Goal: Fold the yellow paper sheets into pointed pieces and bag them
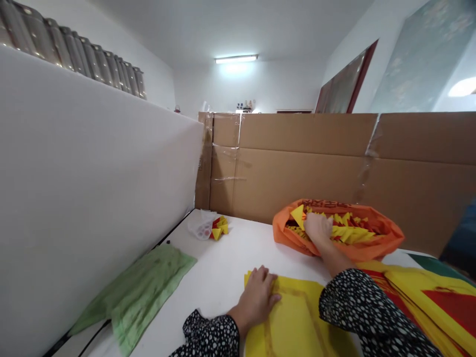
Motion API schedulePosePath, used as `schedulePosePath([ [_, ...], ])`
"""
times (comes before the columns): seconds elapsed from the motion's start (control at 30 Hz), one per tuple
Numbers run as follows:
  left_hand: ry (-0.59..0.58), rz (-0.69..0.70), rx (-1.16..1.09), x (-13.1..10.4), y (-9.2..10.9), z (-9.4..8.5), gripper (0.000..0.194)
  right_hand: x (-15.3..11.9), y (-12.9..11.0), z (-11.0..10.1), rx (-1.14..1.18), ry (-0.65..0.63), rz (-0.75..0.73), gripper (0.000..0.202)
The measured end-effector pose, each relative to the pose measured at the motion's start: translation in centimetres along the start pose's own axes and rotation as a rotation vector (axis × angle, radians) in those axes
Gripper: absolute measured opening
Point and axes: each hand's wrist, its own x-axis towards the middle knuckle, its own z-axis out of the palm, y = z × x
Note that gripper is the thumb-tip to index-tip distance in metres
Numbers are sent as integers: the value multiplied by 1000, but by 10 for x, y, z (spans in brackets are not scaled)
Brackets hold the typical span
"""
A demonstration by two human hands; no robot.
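My left hand (258,295) lies flat on a stack of yellow sheets (293,317), its fingers stretched over the upper left corner. My right hand (319,227) reaches over an orange bag (293,250) that stands with its mouth open. Its fingers are closed on a folded yellow-and-red paper triangle (298,217), which points out to the left of the hand. Many similar yellow and red folded pieces (353,234) fill the bag. My right hand partly hides those beneath it.
A green cloth (148,287) lies on the left of the white table (208,277). Behind it, a clear plastic bag (202,227) sits beside a few folded pieces (219,228). Yellow and red sheets (427,292) lie at the right. Cardboard (297,173) walls off the back.
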Motion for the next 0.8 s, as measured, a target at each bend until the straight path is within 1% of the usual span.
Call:
schedulePosePath([
  [0.23,-22,-2,17,-2,3,0,44,-9,24,6,-39,39,88,34],
  [0.33,-14,2,7,-3,2,1,44,-10,26,7,-38,61,136,36],
  [0.43,-13,8,12,-3,2,2,42,-5,21,9,-52,77,128,36],
  [0.53,-25,9,27,-3,2,2,43,3,9,13,-80,71,78,35],
  [0.67,-24,15,52,-4,2,5,43,9,-8,20,-123,33,-66,31],
  [0.8,-8,18,84,-6,2,10,43,8,-10,30,-187,14,-210,22],
])
